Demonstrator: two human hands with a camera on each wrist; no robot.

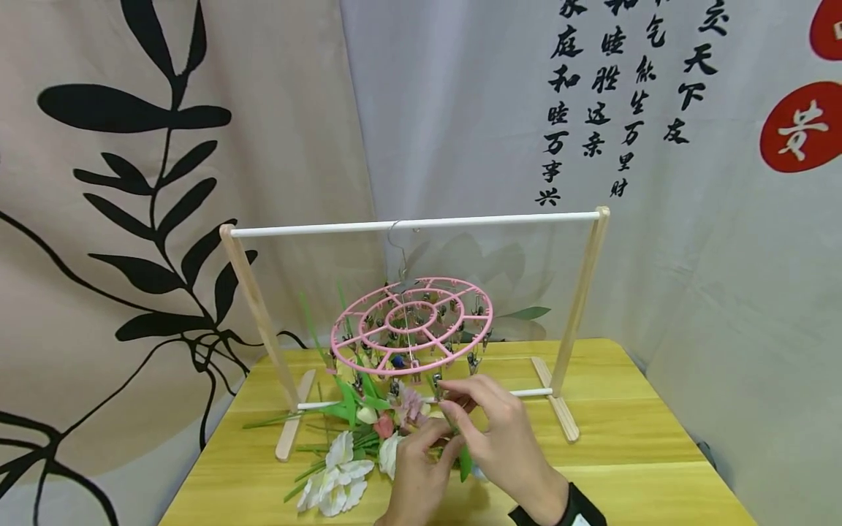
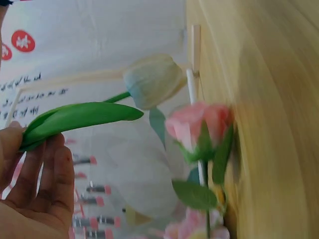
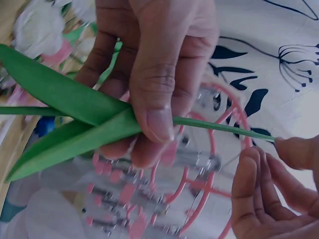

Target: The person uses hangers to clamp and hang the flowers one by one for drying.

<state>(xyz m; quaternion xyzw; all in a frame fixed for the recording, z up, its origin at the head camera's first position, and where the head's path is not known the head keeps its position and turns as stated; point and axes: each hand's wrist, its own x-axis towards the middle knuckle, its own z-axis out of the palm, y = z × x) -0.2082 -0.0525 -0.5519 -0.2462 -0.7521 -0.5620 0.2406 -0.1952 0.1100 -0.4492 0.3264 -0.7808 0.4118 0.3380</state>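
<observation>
A pale tulip hangs head down, its green leaves spread in the right wrist view. Around the leaf base my left hand pinches it. My right hand is higher up, with thumb and fingers at the stem's thin end. In the head view its index fingertip is beside a small clip under the pink round hanger; whether it touches the clip I cannot tell. A pink rose shows beside the tulip in the left wrist view.
A wooden rack with a white top bar carries the hanger by a wire hook. White flowers, a small pink bloom and green stems lie on the yellow wood table. Printed cloth hangs behind.
</observation>
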